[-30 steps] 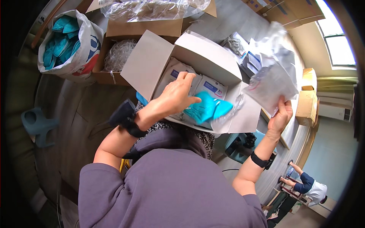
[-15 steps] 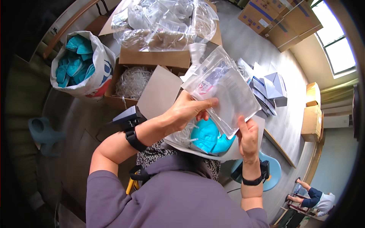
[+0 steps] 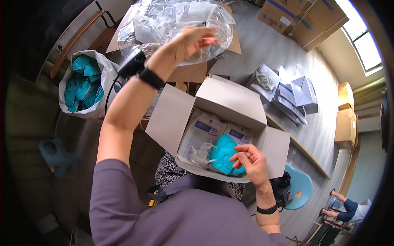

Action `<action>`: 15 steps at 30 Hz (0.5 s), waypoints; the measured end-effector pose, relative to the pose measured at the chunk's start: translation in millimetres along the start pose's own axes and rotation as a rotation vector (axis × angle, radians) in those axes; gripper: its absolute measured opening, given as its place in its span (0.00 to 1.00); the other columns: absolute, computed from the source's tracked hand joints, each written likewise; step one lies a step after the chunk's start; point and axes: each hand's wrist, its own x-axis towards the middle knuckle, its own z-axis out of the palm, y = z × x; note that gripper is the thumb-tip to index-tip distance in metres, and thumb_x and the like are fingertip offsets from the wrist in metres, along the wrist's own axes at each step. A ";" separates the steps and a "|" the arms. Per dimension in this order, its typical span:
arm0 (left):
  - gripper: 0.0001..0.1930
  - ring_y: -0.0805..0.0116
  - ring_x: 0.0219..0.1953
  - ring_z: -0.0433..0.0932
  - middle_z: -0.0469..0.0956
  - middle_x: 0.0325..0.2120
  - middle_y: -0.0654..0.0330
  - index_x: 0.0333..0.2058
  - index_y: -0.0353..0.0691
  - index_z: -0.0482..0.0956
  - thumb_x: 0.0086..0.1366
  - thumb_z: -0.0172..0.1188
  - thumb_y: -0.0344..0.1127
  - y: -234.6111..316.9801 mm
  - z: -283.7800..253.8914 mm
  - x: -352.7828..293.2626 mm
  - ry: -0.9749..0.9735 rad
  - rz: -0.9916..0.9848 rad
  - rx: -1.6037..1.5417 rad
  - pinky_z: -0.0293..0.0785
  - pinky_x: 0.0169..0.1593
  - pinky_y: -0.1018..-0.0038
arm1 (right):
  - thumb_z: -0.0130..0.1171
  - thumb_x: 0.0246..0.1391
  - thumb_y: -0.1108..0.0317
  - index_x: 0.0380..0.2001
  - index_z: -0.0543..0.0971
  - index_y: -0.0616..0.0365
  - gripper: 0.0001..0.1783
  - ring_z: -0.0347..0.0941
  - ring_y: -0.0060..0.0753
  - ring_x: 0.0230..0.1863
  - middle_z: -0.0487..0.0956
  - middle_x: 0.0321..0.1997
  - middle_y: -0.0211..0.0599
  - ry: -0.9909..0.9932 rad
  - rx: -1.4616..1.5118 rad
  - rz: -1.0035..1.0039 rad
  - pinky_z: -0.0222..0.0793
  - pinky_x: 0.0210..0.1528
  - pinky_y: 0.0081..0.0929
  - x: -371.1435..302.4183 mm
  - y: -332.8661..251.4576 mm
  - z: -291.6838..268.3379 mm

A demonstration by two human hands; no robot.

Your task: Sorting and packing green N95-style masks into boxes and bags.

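Teal masks (image 3: 223,153) lie loose in the white carton (image 3: 164,125), lower center, white straps (image 3: 200,155) beside them. Flat printed packs (image 3: 205,129) already sit under and behind; these masks are unbagged, and a white bag (image 3: 107,78) at left holds many more, so looks partway, plenty left. Right hand (image 3: 249,160) is over the masks, fingers bent narrow; can't tell if gripping. Left hand (image 3: 193,43) is at top center over clear plastic bags (image 3: 152,20), fingers loosely curled, blurred; can't tell if holding any. Right hand hides part of the masks; left forearm crosses the view left of the carton. Carton flaps stand open. Flattened boxes (image 3: 289,108) right of center, blue stool (image 3: 301,190) lower right.
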 end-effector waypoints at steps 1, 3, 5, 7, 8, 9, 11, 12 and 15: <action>0.15 0.72 0.35 0.84 0.84 0.37 0.52 0.44 0.28 0.81 0.68 0.64 0.37 -0.9 27.6 -34.5 -0.089 0.054 0.152 0.82 0.42 0.80 | 0.55 0.67 0.71 0.48 0.76 0.68 0.11 0.77 0.20 0.31 0.83 0.34 0.38 0.018 -0.008 0.012 0.75 0.35 0.19 0.5 3.2 -1.3; 0.12 0.73 0.34 0.83 0.85 0.34 0.58 0.41 0.33 0.83 0.69 0.63 0.39 -14.7 49.7 -80.4 -0.352 -0.003 0.466 0.81 0.39 0.79 | 0.55 0.67 0.72 0.46 0.76 0.67 0.10 0.76 0.20 0.31 0.82 0.33 0.36 0.045 -0.071 0.032 0.75 0.35 0.20 3.5 7.2 1.8; 0.12 0.73 0.32 0.82 0.85 0.31 0.60 0.39 0.34 0.84 0.67 0.64 0.38 -40.0 60.0 -111.3 -0.521 -0.030 0.756 0.79 0.37 0.77 | 0.57 0.64 0.72 0.45 0.76 0.66 0.09 0.78 0.26 0.30 0.83 0.34 0.40 0.047 -0.146 -0.025 0.75 0.34 0.23 4.2 14.2 3.2; 0.14 0.63 0.31 0.83 0.84 0.27 0.51 0.34 0.31 0.84 0.60 0.68 0.39 -71.6 57.1 -133.9 -0.654 0.159 1.157 0.79 0.38 0.66 | 0.60 0.61 0.72 0.44 0.77 0.65 0.11 0.80 0.34 0.31 0.83 0.34 0.43 0.070 -0.435 -0.154 0.75 0.36 0.28 4.6 16.9 5.6; 0.15 0.58 0.35 0.83 0.84 0.30 0.49 0.35 0.32 0.83 0.58 0.69 0.40 -90.9 53.3 -142.8 -0.674 0.140 1.271 0.78 0.41 0.63 | 0.61 0.60 0.71 0.44 0.77 0.65 0.11 0.81 0.37 0.32 0.83 0.34 0.45 0.081 -0.581 -0.223 0.75 0.36 0.30 3.7 18.2 6.7; 0.18 0.52 0.39 0.83 0.83 0.33 0.46 0.37 0.32 0.82 0.56 0.71 0.42 -105.2 52.0 -151.5 -0.696 0.125 1.392 0.78 0.44 0.60 | 0.62 0.59 0.71 0.44 0.77 0.64 0.12 0.81 0.40 0.33 0.83 0.34 0.46 0.077 -0.643 -0.210 0.75 0.38 0.32 3.3 19.8 7.3; 0.24 0.45 0.46 0.79 0.80 0.39 0.44 0.41 0.33 0.80 0.52 0.73 0.45 -134.7 41.9 -170.3 -0.758 0.142 1.642 0.76 0.49 0.57 | 0.63 0.57 0.69 0.43 0.77 0.63 0.13 0.81 0.46 0.36 0.82 0.34 0.48 0.059 -0.775 -0.184 0.75 0.40 0.36 0.3 23.1 9.4; 0.28 0.45 0.49 0.77 0.77 0.42 0.44 0.43 0.32 0.77 0.50 0.75 0.47 -149.4 40.4 -176.2 -0.783 0.054 1.686 0.75 0.51 0.57 | 0.65 0.56 0.68 0.45 0.77 0.63 0.16 0.80 0.48 0.41 0.81 0.37 0.48 0.037 -0.808 -0.140 0.75 0.43 0.40 -0.5 26.4 8.1; 0.35 0.43 0.48 0.77 0.76 0.42 0.41 0.46 0.28 0.72 0.49 0.76 0.48 -178.1 39.6 -193.7 -0.760 0.097 1.499 0.74 0.52 0.56 | 0.66 0.54 0.67 0.51 0.73 0.63 0.23 0.79 0.52 0.45 0.79 0.45 0.51 0.146 -0.936 -0.220 0.75 0.45 0.42 -3.5 34.8 9.6</action>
